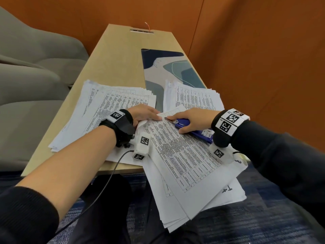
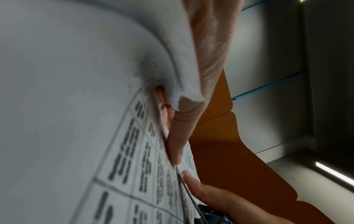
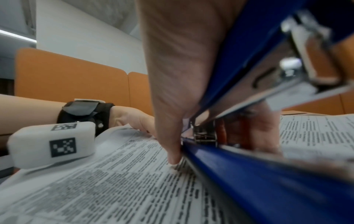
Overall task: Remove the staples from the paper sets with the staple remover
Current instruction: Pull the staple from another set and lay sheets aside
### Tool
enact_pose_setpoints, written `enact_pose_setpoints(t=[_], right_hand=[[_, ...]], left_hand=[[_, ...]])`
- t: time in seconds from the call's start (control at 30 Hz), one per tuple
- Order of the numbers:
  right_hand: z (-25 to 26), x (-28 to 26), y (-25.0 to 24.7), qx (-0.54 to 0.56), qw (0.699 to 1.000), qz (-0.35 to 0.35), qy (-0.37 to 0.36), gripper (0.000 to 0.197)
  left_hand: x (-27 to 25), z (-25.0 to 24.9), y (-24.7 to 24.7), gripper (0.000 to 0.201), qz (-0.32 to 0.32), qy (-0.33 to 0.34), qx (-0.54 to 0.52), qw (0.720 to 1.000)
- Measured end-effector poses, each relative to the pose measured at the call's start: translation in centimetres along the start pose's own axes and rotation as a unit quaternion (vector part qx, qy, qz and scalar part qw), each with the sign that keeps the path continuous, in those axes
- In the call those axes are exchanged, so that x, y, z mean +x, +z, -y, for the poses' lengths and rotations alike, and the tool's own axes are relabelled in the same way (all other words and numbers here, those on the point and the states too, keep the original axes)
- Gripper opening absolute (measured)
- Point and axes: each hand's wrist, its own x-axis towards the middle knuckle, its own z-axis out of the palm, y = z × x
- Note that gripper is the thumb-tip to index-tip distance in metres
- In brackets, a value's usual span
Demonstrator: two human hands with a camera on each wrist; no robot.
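A printed paper set (image 1: 179, 152) lies slanted over the table's near edge. My left hand (image 1: 149, 115) pinches its top corner, which curls round the fingers (image 2: 177, 145) in the left wrist view. My right hand (image 1: 182, 121) grips a blue staple remover (image 1: 184, 123). The tool's metal tip (image 1: 169, 119) rests on the sheet at that corner, right beside the left fingertips. In the right wrist view the blue staple remover (image 3: 249, 174) runs forward over the paper set (image 3: 114, 181), with my thumb (image 3: 172, 106) along it. The staple itself is hidden.
Two more paper stacks lie behind, one at the left (image 1: 112, 106) and one at the right (image 1: 193, 97), the right one partly on a blue patterned desk mat (image 1: 168, 67). The narrow wooden table (image 1: 123, 50) meets an orange wall. A grey sofa (image 1: 35, 67) stands left.
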Motion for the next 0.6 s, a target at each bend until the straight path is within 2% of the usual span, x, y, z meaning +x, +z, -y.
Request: enact_pose_setpoints(t=[0.23,0.4,0.6], right_hand=[[-0.3,-0.3,0.1,0.004,1.0,-0.003,-0.005,0.066],[-0.1,-0.5,0.2,0.004,1.0,-0.004,-0.007,0.065],[1.1,-0.7,0.2,-0.018,1.0,-0.012,-0.002,0.063]], left_hand=[[0.5,0.0,0.0,0.027,0.026,0.002,-0.032,0.999],[0.6,0.0,0.1,0.021,0.007,0.006,-0.049,0.999],[0.9,-0.1,0.6,0.025,-0.027,0.006,-0.05,0.998]])
